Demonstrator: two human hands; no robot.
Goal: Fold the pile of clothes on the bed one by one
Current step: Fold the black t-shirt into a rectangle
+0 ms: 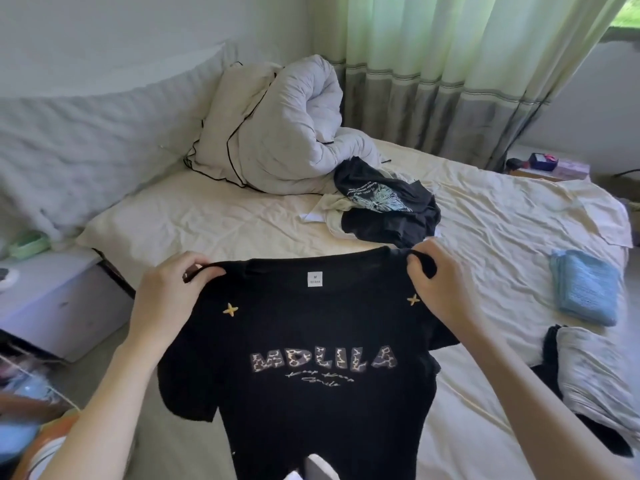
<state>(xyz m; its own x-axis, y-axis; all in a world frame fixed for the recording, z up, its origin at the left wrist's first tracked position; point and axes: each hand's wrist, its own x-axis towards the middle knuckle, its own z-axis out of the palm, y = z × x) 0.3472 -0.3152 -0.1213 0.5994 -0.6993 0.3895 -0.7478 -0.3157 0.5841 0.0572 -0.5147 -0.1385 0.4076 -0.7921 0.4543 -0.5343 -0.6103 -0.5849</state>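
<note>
Black T-shirt (304,393) in both hands' grip

Pretty bright daylight shot, all coming through the curtain (450,64) top right, which glows pale green and tints the wall (121,26) a bit. The window (628,12) sliver in the corner is blown out. Light is soft, so shadows on the bed (242,216) are faint, mostly just wrinkle shading. The black shirt (304,403) swallows detail, folds barely readable, though its print and tag stay legible. Wide-angle lens bends the edges hard. Bottom left corner is smeared and blurry, overall sharpness a bit soft and compressed.
</note>
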